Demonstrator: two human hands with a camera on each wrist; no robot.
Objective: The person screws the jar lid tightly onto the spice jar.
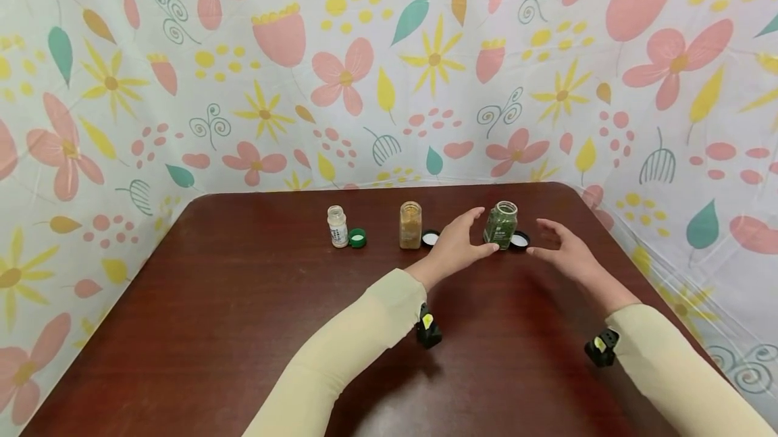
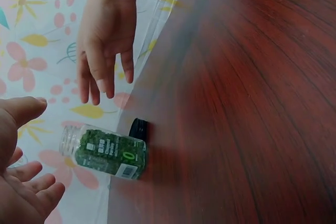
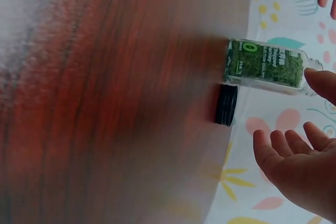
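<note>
An uncapped glass jar of chopped parsley stands upright toward the far right of the table, its green contents and label plain in the left wrist view. Beside its base lies a black lid, white inside. My left hand is just left of the jar, thumb and fingers spread apart with nothing between them. On the other side, my right hand hovers near the lid, fingers loosely bent and holding nothing. Both hands frame the jar in the left wrist view, with the right hand pointing down above it.
Left of the parsley, an uncapped jar of tan powder stands by another black lid. Farther left are a small white-labelled bottle and a green cap. A flowered curtain hangs behind the dark wooden table.
</note>
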